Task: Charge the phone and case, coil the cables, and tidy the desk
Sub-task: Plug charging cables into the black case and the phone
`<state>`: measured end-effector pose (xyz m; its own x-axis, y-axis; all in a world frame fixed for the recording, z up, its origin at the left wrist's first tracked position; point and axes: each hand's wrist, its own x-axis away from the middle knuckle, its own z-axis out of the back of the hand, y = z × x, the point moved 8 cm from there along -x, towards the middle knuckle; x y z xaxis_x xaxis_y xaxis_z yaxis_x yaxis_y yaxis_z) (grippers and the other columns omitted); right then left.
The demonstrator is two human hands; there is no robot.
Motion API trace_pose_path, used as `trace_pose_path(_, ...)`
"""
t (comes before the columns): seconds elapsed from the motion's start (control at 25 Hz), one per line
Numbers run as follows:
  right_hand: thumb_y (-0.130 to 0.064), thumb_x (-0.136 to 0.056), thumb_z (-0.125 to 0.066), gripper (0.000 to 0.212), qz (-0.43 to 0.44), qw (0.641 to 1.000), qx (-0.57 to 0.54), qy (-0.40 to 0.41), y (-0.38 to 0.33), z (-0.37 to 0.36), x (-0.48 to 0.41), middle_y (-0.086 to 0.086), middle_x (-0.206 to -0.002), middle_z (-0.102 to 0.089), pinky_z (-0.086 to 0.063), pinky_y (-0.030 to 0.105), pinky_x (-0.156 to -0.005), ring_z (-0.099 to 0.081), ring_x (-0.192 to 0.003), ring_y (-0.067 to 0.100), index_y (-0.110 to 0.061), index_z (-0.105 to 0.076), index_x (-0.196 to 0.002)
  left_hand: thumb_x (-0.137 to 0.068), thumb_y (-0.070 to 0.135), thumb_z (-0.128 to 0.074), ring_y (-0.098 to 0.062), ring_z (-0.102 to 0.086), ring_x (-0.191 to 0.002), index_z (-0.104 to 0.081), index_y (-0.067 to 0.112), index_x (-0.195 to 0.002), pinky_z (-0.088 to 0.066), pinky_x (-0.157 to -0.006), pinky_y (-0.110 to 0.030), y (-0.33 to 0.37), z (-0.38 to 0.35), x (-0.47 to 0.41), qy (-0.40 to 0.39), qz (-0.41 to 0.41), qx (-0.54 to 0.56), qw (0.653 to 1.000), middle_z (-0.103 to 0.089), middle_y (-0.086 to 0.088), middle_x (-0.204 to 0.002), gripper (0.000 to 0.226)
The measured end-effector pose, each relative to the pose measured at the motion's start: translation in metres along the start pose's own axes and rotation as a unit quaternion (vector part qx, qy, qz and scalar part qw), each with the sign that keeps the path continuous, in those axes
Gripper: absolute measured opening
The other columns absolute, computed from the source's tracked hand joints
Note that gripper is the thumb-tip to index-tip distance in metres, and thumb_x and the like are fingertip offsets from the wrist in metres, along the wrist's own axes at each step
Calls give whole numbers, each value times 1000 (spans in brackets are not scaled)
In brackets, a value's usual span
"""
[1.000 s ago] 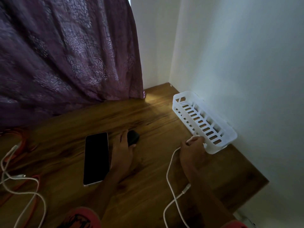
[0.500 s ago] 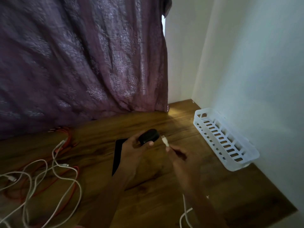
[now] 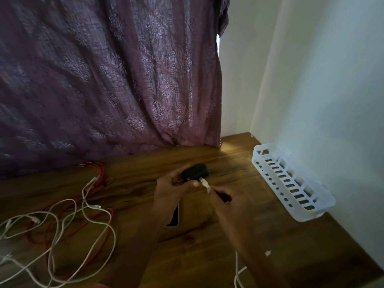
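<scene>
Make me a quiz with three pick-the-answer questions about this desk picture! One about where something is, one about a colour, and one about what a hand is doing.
1. Where does the white basket stand?
A) on the desk, against the wall
B) in a drawer
C) on the floor

2. What colour is the case in the left hand?
A) white
B) red
C) black

3. What is the right hand doing?
A) lying flat
B) pinching the white plug
C) waving in the air

Answers:
1 A, the basket sits on the wood along the wall.
2 C, the case looks black.
3 B, its fingertips pinch the plug right at the case.
</scene>
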<state>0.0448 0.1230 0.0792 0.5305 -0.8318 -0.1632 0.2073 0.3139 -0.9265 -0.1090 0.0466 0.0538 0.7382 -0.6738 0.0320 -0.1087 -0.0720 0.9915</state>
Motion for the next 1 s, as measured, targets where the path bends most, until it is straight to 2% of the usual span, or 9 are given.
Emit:
trace_pose_path(0.12,-20,-85,-64,14,-2,1000,2,2,-1,-1,0,-7,-73,-66,-46,12,-51,-62,-65,2,-16,-70,-98,-50,13,-77,-4,-64,-97,-63,20,-108,-51,-75,-13,2,-1,0,-8,-5,0,1000,-68,4,-104,60)
trace_pose_path(0.28,-22,-87,-62,16,21,999,39,15,-6,2,1,-3,-76,-67,-45,13,-52,-61,-63,5,-16,-69,-100,-67,-6,-71,-3,-63,-101,-57,13,-121,-51,-79,-14,2,-6,-2,-53,-4,-16,998,-66,4,-110,59)
trace_pose_path(0.4,-21,-88,-61,15,37,998,54,21,-9,4,0,-1,-75,-66,-42,13,-51,-60,-62,6,-15,-69,-98,-74,-7,-66,-5,-60,-108,-54,15,-124,-50,-87,-16,5,-8,-4,-75,-5,-31,997,-63,0,-117,56)
trace_pose_path(0.48,-20,-89,-60,13,52,996,68,25,-14,4,-1,1,-73,-65,-39,15,-53,-57,-61,8,-13,-70,-95,-77,-8,-64,-5,-59,-108,-54,17,-124,-50,-86,-15,8,-11,-6,-83,-9,-37,996,-63,-1,-118,54)
trace_pose_path(0.56,-17,-89,-59,12,71,994,82,32,-18,5,-1,1,-74,-63,-43,18,-56,-58,-64,10,-11,-69,-92,-77,-7,-64,-4,-60,-107,-55,22,-120,-50,-84,-14,10,-14,-7,-89,-12,-43,995,-63,1,-117,52)
trace_pose_path(0.68,-15,-89,-58,11,79,992,96,28,-21,5,-1,0,-74,-61,-41,15,-58,-57,-66,9,-10,-68,-89,-75,-8,-65,-5,-61,-105,-57,27,-113,-50,-79,-14,12,-18,-8,-98,-16,-49,994,-64,3,-114,52)
trace_pose_path(1.0,-13,-89,-58,11,91,991,94,31,-26,5,0,1,-74,-60,-38,13,-56,-57,-65,10,-8,-67,-87,-73,-10,-66,-5,-62,-105,-57,24,-115,-51,-81,-15,19,-20,-10,-110,-14,-67,992,-65,0,-114,55)
